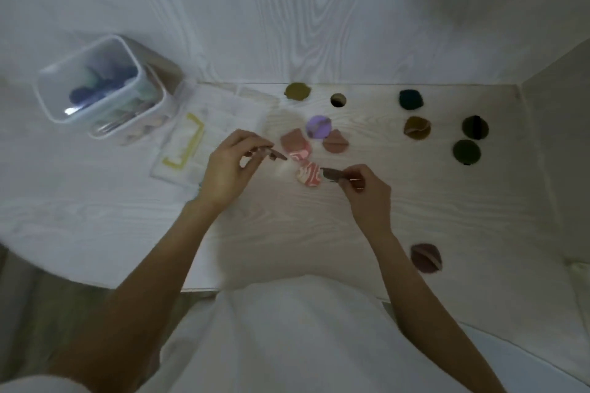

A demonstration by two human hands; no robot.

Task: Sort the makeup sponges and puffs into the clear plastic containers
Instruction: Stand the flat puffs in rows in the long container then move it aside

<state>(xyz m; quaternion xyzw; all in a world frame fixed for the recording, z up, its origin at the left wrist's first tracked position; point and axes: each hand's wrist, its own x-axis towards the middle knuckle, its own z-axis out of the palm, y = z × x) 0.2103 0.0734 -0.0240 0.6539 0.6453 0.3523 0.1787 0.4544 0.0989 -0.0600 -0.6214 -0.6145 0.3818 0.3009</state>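
Observation:
My left hand (236, 166) pinches a thin brown puff (273, 154) seen edge-on, just left of a pink-and-white marbled sponge (299, 153). My right hand (367, 188) pinches another thin brown puff (332, 174) beside a second marbled sponge (309, 175). Behind them lie a purple puff (318, 127), a pink puff (293, 139) and a rose puff (336, 143). At the far left stands a clear container (48, 96) holding dark blue and green pieces, with a second clear container (140, 134) pressed against it.
More puffs lie around the table: olive (297, 91), teal (411, 99), mustard (417, 128), dark olive (475, 127), dark green (466, 151) and mauve (426, 258). A clear lid with yellow clasps (188, 140) lies by the containers. A round hole (338, 100) opens in the tabletop. Walls close off the back and right.

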